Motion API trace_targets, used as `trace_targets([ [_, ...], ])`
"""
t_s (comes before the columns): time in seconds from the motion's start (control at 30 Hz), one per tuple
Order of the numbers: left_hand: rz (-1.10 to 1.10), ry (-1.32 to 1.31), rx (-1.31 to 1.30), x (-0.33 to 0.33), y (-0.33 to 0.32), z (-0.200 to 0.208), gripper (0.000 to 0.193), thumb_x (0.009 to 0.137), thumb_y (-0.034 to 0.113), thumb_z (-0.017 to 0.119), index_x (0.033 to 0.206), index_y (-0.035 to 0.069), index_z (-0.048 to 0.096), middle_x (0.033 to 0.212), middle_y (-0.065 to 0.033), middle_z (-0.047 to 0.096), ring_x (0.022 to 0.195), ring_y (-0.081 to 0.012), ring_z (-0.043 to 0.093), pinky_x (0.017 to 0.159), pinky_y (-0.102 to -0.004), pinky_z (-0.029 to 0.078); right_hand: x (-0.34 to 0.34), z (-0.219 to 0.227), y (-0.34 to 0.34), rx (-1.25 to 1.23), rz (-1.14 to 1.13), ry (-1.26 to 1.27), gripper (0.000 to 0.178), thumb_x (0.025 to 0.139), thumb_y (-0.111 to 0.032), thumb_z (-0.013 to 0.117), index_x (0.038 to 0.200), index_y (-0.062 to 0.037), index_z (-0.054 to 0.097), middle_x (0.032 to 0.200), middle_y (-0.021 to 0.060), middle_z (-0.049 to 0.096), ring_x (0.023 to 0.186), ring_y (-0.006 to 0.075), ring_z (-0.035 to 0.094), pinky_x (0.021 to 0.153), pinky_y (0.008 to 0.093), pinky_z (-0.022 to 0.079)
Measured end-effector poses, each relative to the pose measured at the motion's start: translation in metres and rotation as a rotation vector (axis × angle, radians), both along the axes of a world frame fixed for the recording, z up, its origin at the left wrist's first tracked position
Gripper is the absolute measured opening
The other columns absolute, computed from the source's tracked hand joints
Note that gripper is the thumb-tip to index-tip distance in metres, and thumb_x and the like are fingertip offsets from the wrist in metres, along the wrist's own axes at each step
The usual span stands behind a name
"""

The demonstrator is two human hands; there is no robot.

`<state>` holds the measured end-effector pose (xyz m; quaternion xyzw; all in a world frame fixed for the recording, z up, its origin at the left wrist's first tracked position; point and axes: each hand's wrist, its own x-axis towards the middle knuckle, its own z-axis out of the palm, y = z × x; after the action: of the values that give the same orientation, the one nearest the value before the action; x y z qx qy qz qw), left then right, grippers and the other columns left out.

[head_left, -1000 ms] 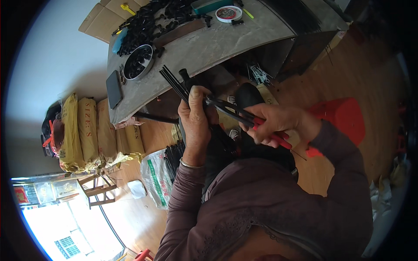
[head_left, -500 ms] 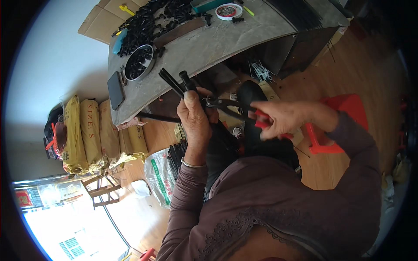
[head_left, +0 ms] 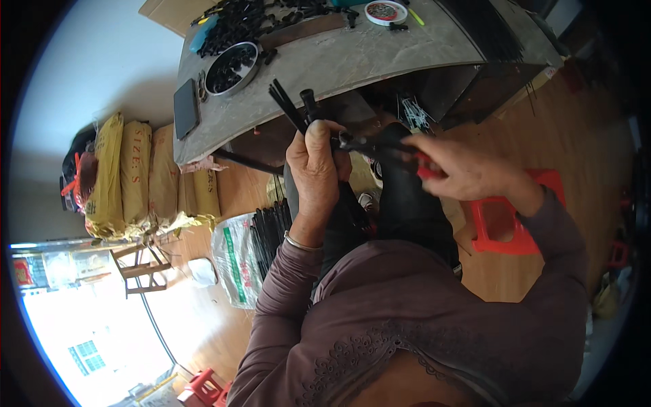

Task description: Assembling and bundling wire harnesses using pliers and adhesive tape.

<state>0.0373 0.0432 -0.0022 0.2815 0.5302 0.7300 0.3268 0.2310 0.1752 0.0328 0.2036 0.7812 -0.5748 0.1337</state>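
My left hand is closed around a bundle of thin black rods and a black tubular fitting with a wider end, both sticking up past the thumb. In my right hand is a pair of pliers with red grips; the fingers wrap those grips. The jaws of the pliers meet the work right beside my left fingers, and what lies between them is too dark and small to make out. Both hands are over my lap, just off the table's near edge.
The grey table carries a round metal bowl of black parts, a heap of black fittings, a white dish and a dark phone-like slab. A red plastic stool is at right; full sacks stand at left.
The whole view has shifted, with the table sitting higher. The plier handles look closer together than before. My left hand keeps its hold on the rods and the fitting.
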Motion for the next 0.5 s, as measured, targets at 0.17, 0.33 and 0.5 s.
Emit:
trace_targets([
  [0.17,-0.018,-0.132,0.074,-0.007,-0.004,-0.001,0.041,0.097,0.041,0.051,0.089,0.002,0.058,0.052,0.0,0.045,0.038,-0.0074,0.041,0.036,-0.022,0.031,0.002,0.007,-0.004,-0.128,-0.125,0.229,0.026,0.094,-0.014,0.056,0.113,0.0022,0.053,0.093,0.0113,0.064,0.069,0.0135,0.062,0.062,0.0252,0.05],
  [0.33,-0.056,-0.068,0.063,-0.002,-0.003,0.001,0.04,0.097,0.041,0.051,0.088,0.002,0.057,0.051,0.0019,0.044,0.037,-0.006,0.04,0.036,-0.0213,0.029,0.006,-0.01,0.0,-0.735,-0.024,0.0,0.017,0.089,-0.014,0.063,0.094,-0.0029,0.051,0.077,0.0075,0.062,0.045,0.0107,0.055,0.046,0.0238,0.047],
  [0.5,-0.029,-0.072,0.053,-0.005,-0.004,-0.001,0.041,0.097,0.042,0.051,0.088,0.002,0.057,0.052,0.0019,0.044,0.037,-0.0054,0.039,0.036,-0.0211,0.028,-0.008,-0.005,0.006,0.375,0.082,0.551,0.023,0.086,-0.008,0.061,0.106,0.0002,0.053,0.083,0.0089,0.064,0.05,0.0133,0.058,0.052,0.027,0.051],
])
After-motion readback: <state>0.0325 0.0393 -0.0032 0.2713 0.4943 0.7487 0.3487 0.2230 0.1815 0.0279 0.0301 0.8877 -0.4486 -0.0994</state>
